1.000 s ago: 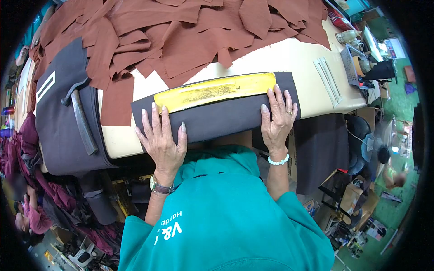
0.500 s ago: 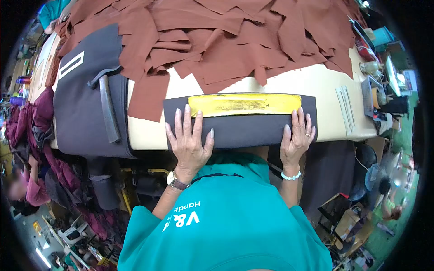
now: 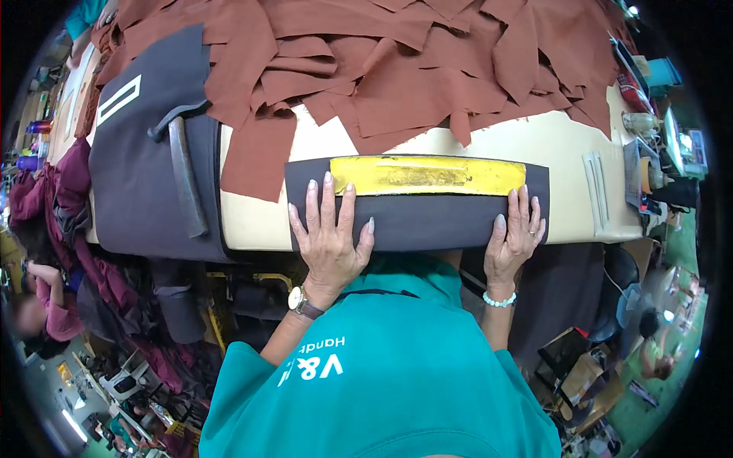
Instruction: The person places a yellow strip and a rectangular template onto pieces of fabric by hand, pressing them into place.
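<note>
Swung view, sending table (image 3: pixel 252 225) and yellow bar (image 3: pixel 435 175) rightward. Touching bar's ends with left hand (image 3: pixel 332 248) and right hand (image 3: pixel 513 244) laid flat, grasping nothing. Have it on dark cloth (image 3: pixel 427 221) at table's near edge.

A cream table (image 3: pixel 256 223) bears brown cloth (image 3: pixel 427 91), dark sheets (image 3: pixel 149 191), a dark panel (image 3: pixel 427 225) and strips (image 3: pixel 592 193).

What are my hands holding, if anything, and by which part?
Nothing looks gripped: left hand and right hand lie open, fingertips at either end of the yellow strip.
</note>
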`<state>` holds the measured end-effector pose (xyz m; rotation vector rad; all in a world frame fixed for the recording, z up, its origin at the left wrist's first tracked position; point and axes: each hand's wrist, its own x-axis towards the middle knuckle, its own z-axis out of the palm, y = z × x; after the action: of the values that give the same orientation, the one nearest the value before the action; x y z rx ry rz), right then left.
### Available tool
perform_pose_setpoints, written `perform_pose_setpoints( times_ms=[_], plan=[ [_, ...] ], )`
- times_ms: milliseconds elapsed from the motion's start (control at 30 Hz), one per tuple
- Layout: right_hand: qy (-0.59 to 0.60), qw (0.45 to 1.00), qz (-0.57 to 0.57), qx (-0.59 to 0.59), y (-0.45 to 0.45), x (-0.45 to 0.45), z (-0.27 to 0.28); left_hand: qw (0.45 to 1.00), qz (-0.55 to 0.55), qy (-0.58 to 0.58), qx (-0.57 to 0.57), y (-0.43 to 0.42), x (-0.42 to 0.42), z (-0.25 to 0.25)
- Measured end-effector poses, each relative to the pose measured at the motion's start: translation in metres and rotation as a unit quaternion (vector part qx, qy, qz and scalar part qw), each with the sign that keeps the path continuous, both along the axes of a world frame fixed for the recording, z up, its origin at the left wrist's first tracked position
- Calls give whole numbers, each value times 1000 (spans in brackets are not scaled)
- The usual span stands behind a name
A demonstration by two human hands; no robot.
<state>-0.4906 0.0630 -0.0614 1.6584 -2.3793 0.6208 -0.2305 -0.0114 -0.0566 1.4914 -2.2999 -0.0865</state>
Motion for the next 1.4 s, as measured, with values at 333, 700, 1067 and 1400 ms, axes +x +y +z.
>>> perform_pose_setpoints(
  times_ms=[333, 700, 1067, 1400],
  plan=[
    [-6, 1000, -7, 14, 1, 0, 4, 1000, 3, -31, -1, 1, -2, 4],
    [-22, 1000, -12, 3, 1, 1, 5, 999, -1, -44, -23, 0, 0, 0],
    [-15, 1000, -10, 4, 1, 1, 4, 999, -2, -49, -10, 1, -1, 2],
    [36, 999, -14, 37, -27, 2, 44, 993, -81, -86, 25, -18, -1, 28]
  ],
)
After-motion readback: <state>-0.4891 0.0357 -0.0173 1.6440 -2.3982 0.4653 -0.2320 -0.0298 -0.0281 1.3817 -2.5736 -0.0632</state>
